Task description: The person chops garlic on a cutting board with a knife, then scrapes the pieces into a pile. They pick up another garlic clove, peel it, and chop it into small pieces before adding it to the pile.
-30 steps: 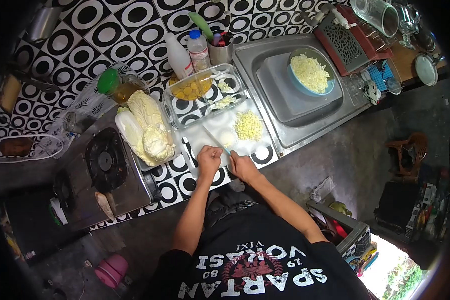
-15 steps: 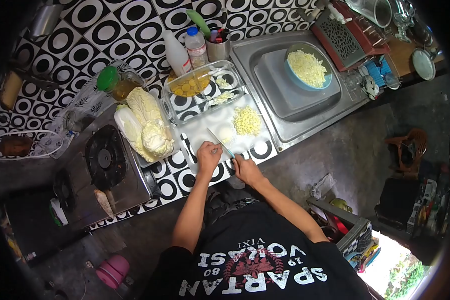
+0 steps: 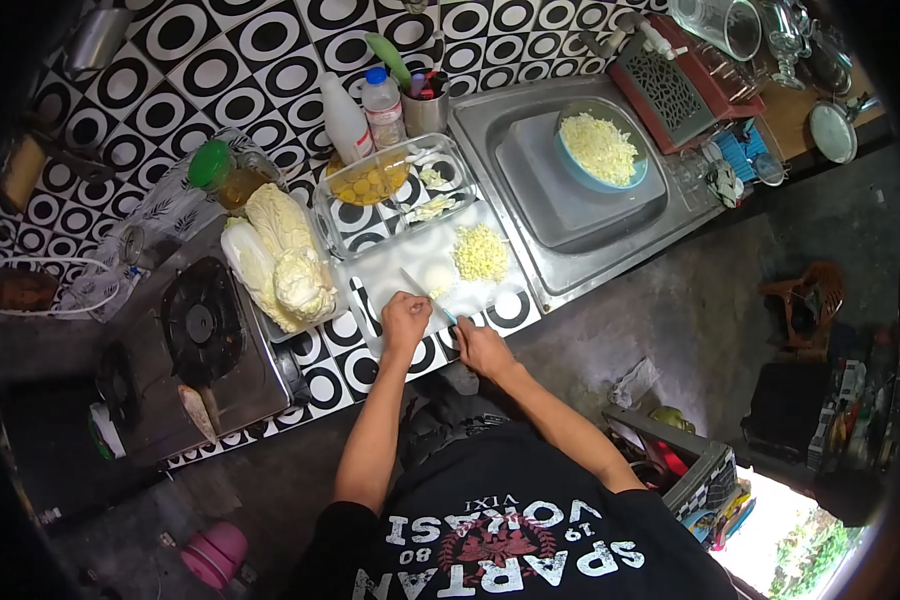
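My right hand (image 3: 482,345) is closed around the blue handle of a knife (image 3: 417,284), whose blade points away over a translucent white cutting board (image 3: 385,270). Close to the blade on its left, my left hand (image 3: 406,318) has its fingers curled together; what they hold, if anything, is hidden. Just right of the blade lies a small whitish heap (image 3: 438,279) of finely cut bits. Farther right on the board sits a larger pile of pale yellow chopped vegetable (image 3: 480,252).
Behind the board stands a glass dish (image 3: 342,245) with some pale pieces. Cabbages (image 3: 285,250) lie to the left, beside a stove (image 3: 200,320). At right, a bowl of shredded cabbage (image 3: 600,150) rests over the steel sink (image 3: 550,285). Bottles (image 3: 345,120) stand at the back.
The whole view has shifted slightly left and down. Both hands and the knife keep nearly the same place over the board.
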